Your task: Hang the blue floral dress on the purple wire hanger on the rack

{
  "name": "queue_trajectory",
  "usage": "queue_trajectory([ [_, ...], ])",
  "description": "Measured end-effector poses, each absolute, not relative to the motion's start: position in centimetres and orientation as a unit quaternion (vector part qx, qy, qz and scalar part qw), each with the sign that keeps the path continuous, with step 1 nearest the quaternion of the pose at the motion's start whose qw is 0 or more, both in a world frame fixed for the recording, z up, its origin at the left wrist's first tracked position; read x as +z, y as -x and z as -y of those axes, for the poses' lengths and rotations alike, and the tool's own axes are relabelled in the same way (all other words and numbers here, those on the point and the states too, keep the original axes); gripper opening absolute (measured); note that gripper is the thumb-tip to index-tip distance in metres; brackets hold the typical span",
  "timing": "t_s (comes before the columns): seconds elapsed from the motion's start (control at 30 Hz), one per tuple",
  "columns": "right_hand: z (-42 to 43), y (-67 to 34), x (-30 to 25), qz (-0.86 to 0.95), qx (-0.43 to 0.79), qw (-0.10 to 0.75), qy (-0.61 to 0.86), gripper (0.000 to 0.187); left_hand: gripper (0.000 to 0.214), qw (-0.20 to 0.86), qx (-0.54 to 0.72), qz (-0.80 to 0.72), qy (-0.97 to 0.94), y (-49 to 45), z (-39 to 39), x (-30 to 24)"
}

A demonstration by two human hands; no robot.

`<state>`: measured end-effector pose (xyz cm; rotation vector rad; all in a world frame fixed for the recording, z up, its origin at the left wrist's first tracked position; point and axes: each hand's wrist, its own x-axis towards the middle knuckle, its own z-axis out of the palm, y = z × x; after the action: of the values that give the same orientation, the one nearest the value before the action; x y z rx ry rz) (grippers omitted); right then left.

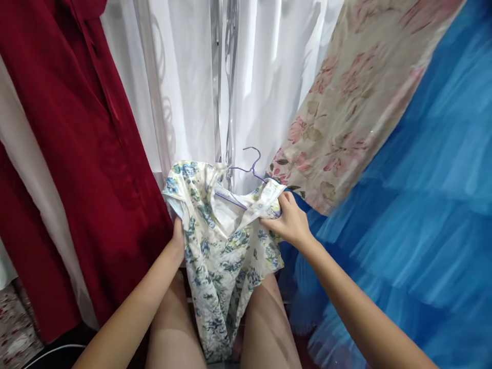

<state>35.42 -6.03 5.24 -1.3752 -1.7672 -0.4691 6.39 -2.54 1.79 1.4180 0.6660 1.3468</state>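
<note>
A small white garment with a blue floral print (221, 251) hangs in front of me on a purple wire hanger (249, 169). My left hand (178, 238) grips the garment's left shoulder, its fingers mostly hidden behind the cloth. My right hand (287, 220) is closed on the garment's right shoulder, pinching the fabric near the hanger's end. The hanger's hook sticks up above the neckline, free of any rail. The garment's lower part drapes down between my knees.
A dark red garment (77, 154) hangs at the left. White sheer curtains (184, 77) hang behind, with a metal pole (225, 77) in the middle. A beige rose-print cloth (353, 97) and blue tulle (423, 230) fill the right side.
</note>
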Motion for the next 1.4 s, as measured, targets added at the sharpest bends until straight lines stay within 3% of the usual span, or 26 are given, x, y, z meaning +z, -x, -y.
queue_trajectory([
  [0.07,5.6,-35.2,6.9,0.715,-0.195,0.396,0.543,0.059,0.07,0.476,0.623,-0.3,-0.544,-5.8,2.5,0.0],
  [0.17,5.4,-34.0,8.9,0.749,-0.2,0.362,0.518,0.059,0.059,0.427,0.673,-0.325,-0.508,-5.7,3.0,-3.0],
  [0.37,6.2,-34.5,8.3,0.824,-0.181,0.333,0.421,0.056,0.045,0.412,0.599,-0.43,-0.535,-6.2,6.6,-9.5],
  [0.47,7.4,-35.3,5.9,0.833,-0.153,0.373,0.378,0.054,0.035,0.455,0.565,-0.46,-0.512,-6.6,8.8,-12.4],
  [0.6,10.5,-33.2,-0.2,0.753,0.022,0.53,0.389,0.023,0.031,0.469,0.549,-0.491,-0.487,-6.7,11.7,-14.1],
  [0.67,12.1,-30.9,-3.9,0.699,0.135,0.552,0.433,0.015,0.038,0.444,0.573,-0.496,-0.478,-6.8,13.4,-13.9],
  [0.8,13.9,-26.7,-8.6,0.64,0.368,0.502,0.451,0.023,0.048,0.417,0.587,-0.499,-0.482,-7.6,16.6,-12.2],
  [0.97,13.7,-25.1,-8.7,0.635,0.387,0.504,0.44,0.037,0.044,0.398,0.549,-0.502,-0.537,-7.3,17.9,-11.5],
  [1.03,13.8,-25.5,-8.2,0.629,0.391,0.513,0.433,0.038,0.044,0.336,0.562,-0.527,-0.542,-6.4,17.5,-12.2],
  [1.17,14.8,-26.5,-8.3,0.619,0.432,0.51,0.413,0.036,0.052,0.052,0.622,-0.527,-0.577,-5.1,16.4,-12.8],
  [1.23,15.5,-26.8,-8.5,0.621,0.45,0.494,0.41,0.035,0.057,-0.038,0.602,-0.484,-0.634,-5.9,16.1,-12.2],
  [1.3,16.0,-26.9,-8.4,0.631,0.46,0.472,0.409,0.034,0.043,-0.018,0.533,-0.45,-0.716,-7.8,15.9,-11.5],
  [1.4,16.3,-27.0,-7.7,0.673,0.437,0.423,0.421,0.032,0.005,0.076,0.423,-0.427,-0.796,-10.9,15.4,-11.0],
])
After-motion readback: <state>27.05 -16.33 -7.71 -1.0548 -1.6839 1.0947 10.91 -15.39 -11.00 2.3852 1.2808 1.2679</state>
